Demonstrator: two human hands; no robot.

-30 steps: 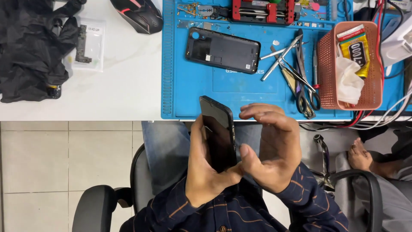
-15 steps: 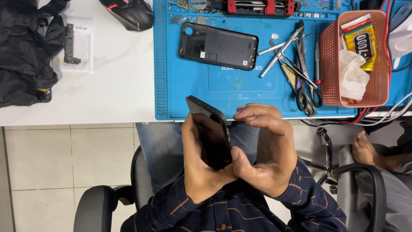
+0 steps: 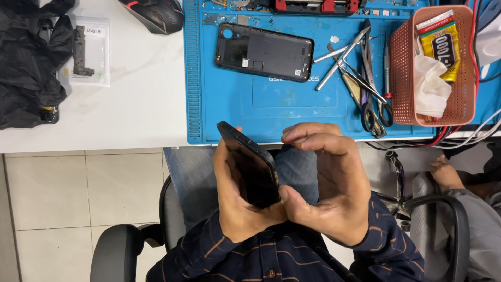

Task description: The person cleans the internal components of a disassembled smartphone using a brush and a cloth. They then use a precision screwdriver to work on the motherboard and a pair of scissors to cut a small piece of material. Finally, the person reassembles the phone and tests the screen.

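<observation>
The black phone [image 3: 249, 168] is held over the person's lap, off the table altogether, just short of its near edge. The left hand [image 3: 237, 201] cradles it from behind and below, fingers wrapped narrowly round its side; the right hand [image 3: 329, 183] is cupped beside it, thumb pressed at the phone's lower corner and fingers curled above the screen side without a full grasp. Since nothing carries the phone but these two hands, a slip of the thumb could, I judge, send it down past the knees to the tiled floor [image 3: 78, 209]; the chair arm [image 3: 117, 250] at the left gives no catch. Pushing too hard at one corner might also twist or crack the thin body. Farther out, the blue mat [image 3: 271, 112] reaches the table's near edge, and its near strip looks bare, the closest room for setting anything down. Beyond that lies a separate black back cover [image 3: 265, 51], and toward the right a loose heap of tweezers and scissors [image 3: 360, 73] just beside the red basket [image 3: 402, 68], so a sweep rightward risks scattering them. The white tabletop [image 3: 141, 94] at the left offers wider room, up to the small bagged part [image 3: 88, 51] and black cloth [image 3: 28, 62] near the far left corner.
</observation>
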